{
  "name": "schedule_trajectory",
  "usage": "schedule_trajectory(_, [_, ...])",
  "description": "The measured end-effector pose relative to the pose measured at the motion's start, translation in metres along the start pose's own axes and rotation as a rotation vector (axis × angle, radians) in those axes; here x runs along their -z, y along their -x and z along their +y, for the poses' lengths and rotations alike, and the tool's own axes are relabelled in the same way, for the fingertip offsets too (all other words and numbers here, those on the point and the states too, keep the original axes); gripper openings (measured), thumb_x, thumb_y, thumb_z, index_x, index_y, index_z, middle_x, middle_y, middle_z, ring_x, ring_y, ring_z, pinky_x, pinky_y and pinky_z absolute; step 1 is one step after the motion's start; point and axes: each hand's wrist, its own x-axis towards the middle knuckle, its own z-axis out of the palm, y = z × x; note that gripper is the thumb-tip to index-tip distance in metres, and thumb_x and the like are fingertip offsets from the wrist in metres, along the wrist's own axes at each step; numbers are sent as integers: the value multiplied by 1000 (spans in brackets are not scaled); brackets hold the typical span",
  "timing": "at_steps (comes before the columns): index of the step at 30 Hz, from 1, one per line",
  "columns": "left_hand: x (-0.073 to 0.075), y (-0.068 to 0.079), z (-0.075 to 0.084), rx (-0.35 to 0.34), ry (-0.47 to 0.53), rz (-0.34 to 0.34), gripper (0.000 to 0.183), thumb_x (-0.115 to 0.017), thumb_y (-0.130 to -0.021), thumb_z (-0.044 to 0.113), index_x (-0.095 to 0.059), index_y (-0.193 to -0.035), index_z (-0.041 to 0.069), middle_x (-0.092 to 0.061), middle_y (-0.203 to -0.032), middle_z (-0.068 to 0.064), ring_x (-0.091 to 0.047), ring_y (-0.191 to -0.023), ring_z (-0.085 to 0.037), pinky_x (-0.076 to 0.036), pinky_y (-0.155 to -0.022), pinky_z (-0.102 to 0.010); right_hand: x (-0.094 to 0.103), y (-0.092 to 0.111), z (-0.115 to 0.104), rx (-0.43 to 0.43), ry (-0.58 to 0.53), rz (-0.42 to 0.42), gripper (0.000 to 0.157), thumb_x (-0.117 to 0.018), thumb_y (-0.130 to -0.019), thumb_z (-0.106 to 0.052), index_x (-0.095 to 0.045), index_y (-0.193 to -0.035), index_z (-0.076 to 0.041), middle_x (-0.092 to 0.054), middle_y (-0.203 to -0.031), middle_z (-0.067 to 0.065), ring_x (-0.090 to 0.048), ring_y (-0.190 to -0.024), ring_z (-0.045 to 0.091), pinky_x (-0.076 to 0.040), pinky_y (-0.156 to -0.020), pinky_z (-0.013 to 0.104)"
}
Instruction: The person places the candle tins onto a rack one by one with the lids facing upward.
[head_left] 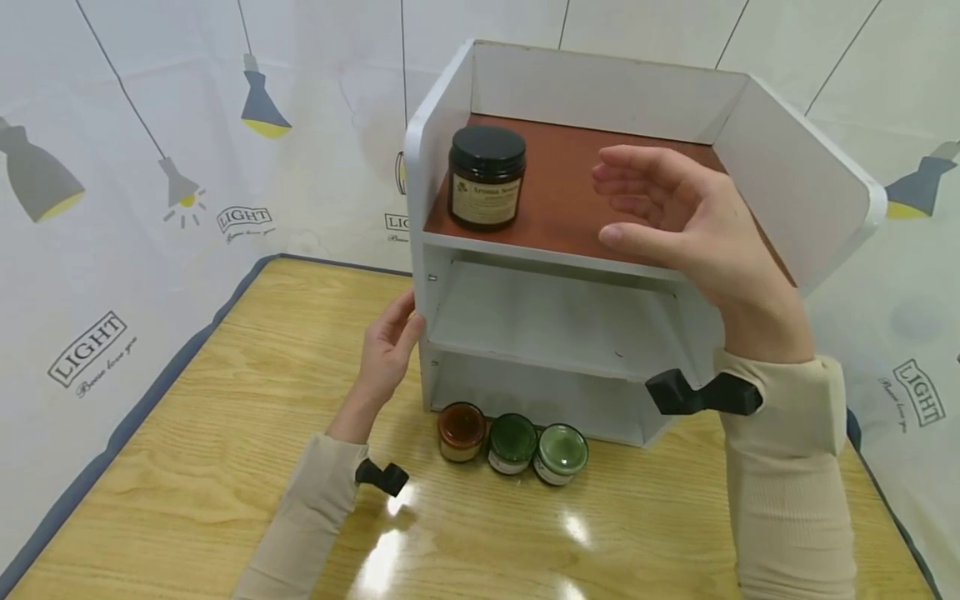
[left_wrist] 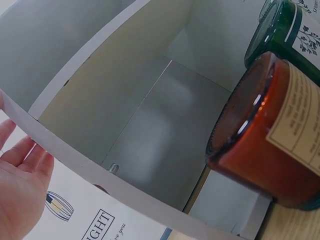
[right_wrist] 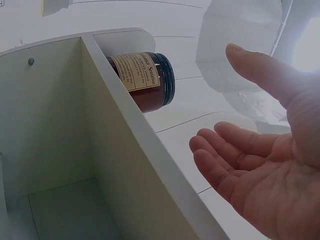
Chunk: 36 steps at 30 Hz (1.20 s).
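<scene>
A dark amber jar (head_left: 487, 179) with a black lid and a cream label stands at the left end of the shelf unit's red-brown top. My right hand (head_left: 678, 212) hovers over that top, to the right of the jar and apart from it, fingers loosely bent around nothing. With its fingers my left hand (head_left: 386, 350) touches the outer left side of the white shelf unit (head_left: 555, 317). On the table before the unit's bottom stand a red-brown glass jar (head_left: 461, 432), a dark green one (head_left: 512, 444) and a light green one (head_left: 561, 454) in a row.
Raised white panels (head_left: 600, 92) edge the unit's top at the back and both sides. Two compartments lie beneath the top. The wooden table (head_left: 225, 417) reaches left and forward of the unit. A lamp-printed white cloth (head_left: 315, 108) hangs behind.
</scene>
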Motion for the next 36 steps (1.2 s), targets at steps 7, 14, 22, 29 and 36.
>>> schedule_trajectory(7, [1, 0, -1, -6, -7, 0, 53, -51, -98, 22, -37, -132, -16, -52, -129, 12, -45, -125, -12, -40, -100, -26, 1, 7, 3, 41, -59, -32, 52, -65, -77, 17, -54, -126, 4, -56, -120, 15, -52, -112, 24, -40, -98, 25])
schedule_trajectory(14, [1, 0, 0, 0, -9, 10, 47, -49, -98, 17, -39, -131, -16, -53, -129, 9, -46, -123, -13, -40, -99, -26, -3, 18, 2, 75, -61, -62, 54, -65, -76, 19, -52, -127, 7, -56, -121, 17, -53, -113, 26, -41, -98, 27])
schedule_trajectory(22, [1, 1, 0, -7, -4, 2, 54, -51, -97, 25, -39, -132, -15, -52, -129, 12, -46, -124, -13, -41, -98, -26, -7, 33, 7, 119, -28, -120, 56, -66, -77, 18, -47, -129, 11, -53, -125, 20, -51, -116, 28, -42, -98, 30])
schedule_trajectory(29, [0, 1, 0, -12, -8, 2, 55, -51, -97, 27, -39, -131, -15, -53, -129, 11, -46, -124, -13, -41, -99, -26, -10, 47, 15, 179, -82, -150, 57, -66, -76, 18, -45, -129, 13, -54, -125, 20, -51, -117, 27, -41, -99, 30])
schedule_trajectory(36, [-1, 1, 1, -9, -13, 16, 49, -50, -98, 19, -40, -131, -15, -54, -130, 1, -48, -121, -12, -42, -97, -26, -13, 60, 19, 176, -61, -150, 57, -66, -76, 18, -42, -128, 18, -54, -124, 20, -50, -117, 28, -41, -99, 31])
